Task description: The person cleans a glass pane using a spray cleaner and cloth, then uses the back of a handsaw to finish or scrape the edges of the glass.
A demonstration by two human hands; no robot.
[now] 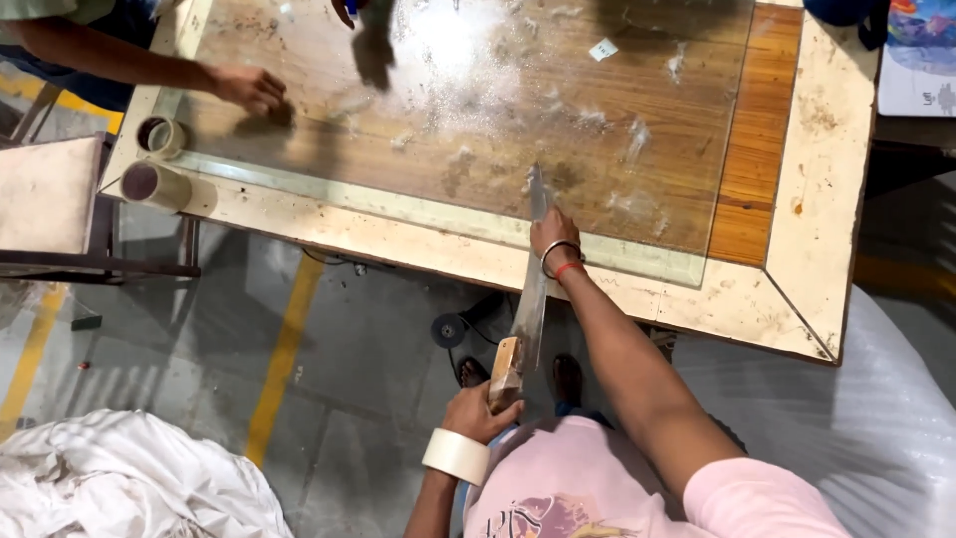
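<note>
A long flat metal blade (529,309) with a wooden handle (505,371) reaches from my lap up onto the table. My left hand (480,410) grips the handle and wears a roll of pale tape (456,455) around the wrist. My right hand (554,237), with bangles on the wrist, presses down on the blade where it crosses the near edge of a glass sheet (478,90). The blade's tip lies on the glass. The sheet rests on a wood-topped table (827,149) and carries white smears and scraps.
Another person's hand (249,88) rests on the glass at the far left. Two tape rolls (156,185) sit on the table's left corner. Crumpled white cloth (119,478) lies on the floor at lower left, plastic sheeting (876,418) at right, a chair (50,199) at left.
</note>
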